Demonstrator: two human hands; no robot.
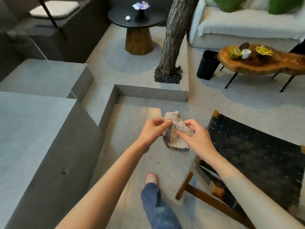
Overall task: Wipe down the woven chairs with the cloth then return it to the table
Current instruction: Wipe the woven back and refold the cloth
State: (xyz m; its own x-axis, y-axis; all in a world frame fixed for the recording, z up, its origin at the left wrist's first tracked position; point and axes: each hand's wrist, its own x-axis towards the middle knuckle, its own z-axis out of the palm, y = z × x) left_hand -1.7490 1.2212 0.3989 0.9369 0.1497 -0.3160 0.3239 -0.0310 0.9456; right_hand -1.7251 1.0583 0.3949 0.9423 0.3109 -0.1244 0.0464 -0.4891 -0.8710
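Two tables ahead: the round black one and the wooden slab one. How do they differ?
The round black-topped table has a dark disc top; the irregular wooden slab table has a brown, grained, wavy-edged top. The black table stands on one thick wooden pedestal; the slab table on thin dark legs. The black table is left of the tree trunk; the slab table is right of it, before the white sofa. Both carry small ornaments.

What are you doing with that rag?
A person stands holding a crumpled grey cloth in both hands: the left hand and the right hand each pinch it in front of them, above the floor. A chair with a dark woven seat and a wooden frame stands just to the right. The cloth is not touching the chair. A wooden table stands further back.
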